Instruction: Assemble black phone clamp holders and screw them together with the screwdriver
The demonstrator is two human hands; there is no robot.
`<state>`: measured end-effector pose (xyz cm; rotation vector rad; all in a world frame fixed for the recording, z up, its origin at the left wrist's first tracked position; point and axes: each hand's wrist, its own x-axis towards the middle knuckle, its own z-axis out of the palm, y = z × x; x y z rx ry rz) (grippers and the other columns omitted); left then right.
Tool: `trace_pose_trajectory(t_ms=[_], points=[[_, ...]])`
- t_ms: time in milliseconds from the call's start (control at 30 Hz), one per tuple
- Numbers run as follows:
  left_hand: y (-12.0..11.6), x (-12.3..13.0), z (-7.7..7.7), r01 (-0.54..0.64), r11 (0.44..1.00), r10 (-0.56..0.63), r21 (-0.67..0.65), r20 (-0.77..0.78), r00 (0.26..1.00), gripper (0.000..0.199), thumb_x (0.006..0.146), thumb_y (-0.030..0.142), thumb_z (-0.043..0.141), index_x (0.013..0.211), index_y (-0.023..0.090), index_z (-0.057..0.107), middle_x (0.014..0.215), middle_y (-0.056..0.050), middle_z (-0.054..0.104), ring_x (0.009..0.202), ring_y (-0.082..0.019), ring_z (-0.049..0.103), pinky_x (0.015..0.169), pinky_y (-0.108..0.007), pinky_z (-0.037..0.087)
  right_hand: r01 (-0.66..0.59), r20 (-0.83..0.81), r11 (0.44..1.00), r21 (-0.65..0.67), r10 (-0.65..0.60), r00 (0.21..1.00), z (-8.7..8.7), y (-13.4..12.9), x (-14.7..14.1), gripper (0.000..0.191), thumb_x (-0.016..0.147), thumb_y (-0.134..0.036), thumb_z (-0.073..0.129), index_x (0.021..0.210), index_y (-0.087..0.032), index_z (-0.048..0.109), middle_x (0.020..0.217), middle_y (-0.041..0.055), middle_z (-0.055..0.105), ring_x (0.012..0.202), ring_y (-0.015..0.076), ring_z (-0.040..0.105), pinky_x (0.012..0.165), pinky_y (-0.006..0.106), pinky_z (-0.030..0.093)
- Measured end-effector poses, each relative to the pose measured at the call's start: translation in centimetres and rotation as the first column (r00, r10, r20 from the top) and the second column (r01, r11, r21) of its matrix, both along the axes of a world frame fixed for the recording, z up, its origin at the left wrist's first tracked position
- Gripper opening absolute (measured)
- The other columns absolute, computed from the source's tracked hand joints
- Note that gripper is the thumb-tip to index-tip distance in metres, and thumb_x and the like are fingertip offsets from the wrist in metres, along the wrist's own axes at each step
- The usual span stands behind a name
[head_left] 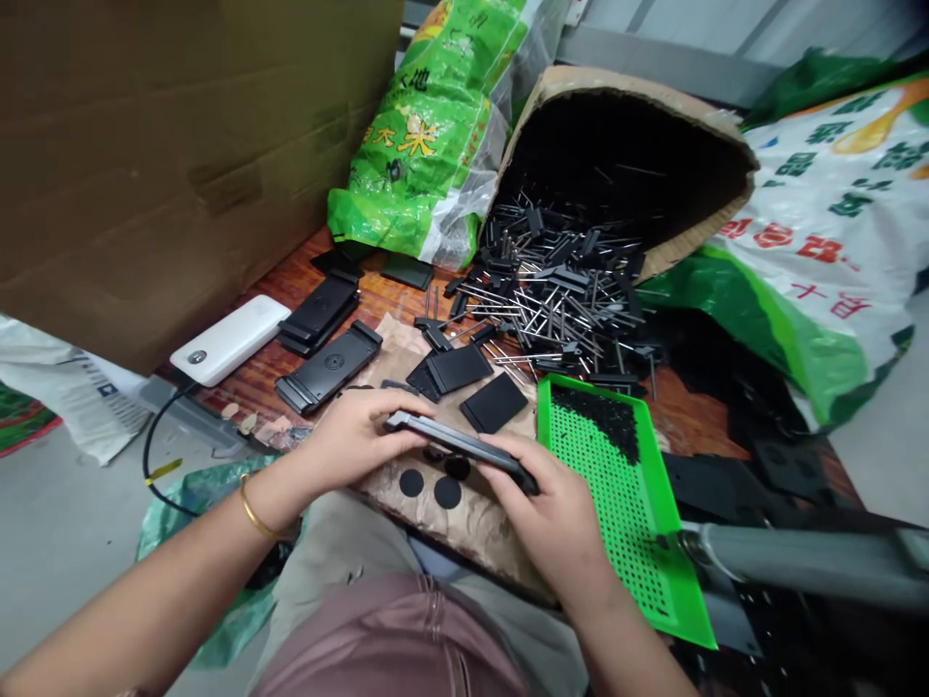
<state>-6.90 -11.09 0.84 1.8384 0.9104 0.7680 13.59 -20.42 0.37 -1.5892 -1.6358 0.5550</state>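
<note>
Both my hands grip a slim black phone holder (464,443), seen edge-on and tilted down to the right. My left hand (355,436) closes on its left end, thumb below and fingers above. At the right end, my right hand (552,508) pinches it between thumb and fingers. Several black discs lie beneath it on brown paper, among them one disc (411,483) in front. Just beyond are flat black plates, such as the plate (494,403). A similar phone holder (330,366), with a ringed mark on its face, lies to the left.
A green perforated tray (616,503) with small black parts stands at right, beside a grey pole (798,561). Black pieces with metal rods (552,300) spill from a tipped cardboard box (682,106). A white power bank (230,339) with a cable sits left. Rice sacks (428,145) stand behind.
</note>
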Motion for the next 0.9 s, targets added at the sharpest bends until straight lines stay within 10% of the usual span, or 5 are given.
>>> trace_pose_trajectory(t_ms=[300, 900], points=[[-1.7, 0.3, -1.8, 0.078, 0.955, -0.065, 0.286, -0.051, 0.997, 0.015, 0.082, 0.026, 0.062, 0.093, 0.021, 0.072, 0.089, -0.004, 0.076, 0.083, -0.017, 0.071, 0.077, -0.026, 0.053, -0.151, 0.244, 0.972, 0.181, 0.104, 0.964, 0.1, 0.0, -0.1, 0.014, 0.085, -0.028, 0.062, 0.095, -0.021, 0.067, 0.091, 0.0051, 0.073, 0.086, 0.0172, 0.068, 0.079, 0.03, 0.055], [-3.4, 1.1, -2.1, 0.048, 0.95, -0.018, 0.307, -0.102, 0.995, 0.016, 0.086, 0.025, 0.055, 0.094, 0.02, 0.069, 0.092, -0.004, 0.075, 0.084, -0.017, 0.069, 0.076, -0.026, 0.052, -0.239, 0.297, 0.953, 0.184, 0.178, 0.938, 0.0, 0.3, 0.3, 0.015, 0.088, -0.025, 0.057, 0.095, -0.02, 0.069, 0.082, 0.0042, 0.072, 0.076, 0.0178, 0.064, 0.07, 0.033, 0.051]])
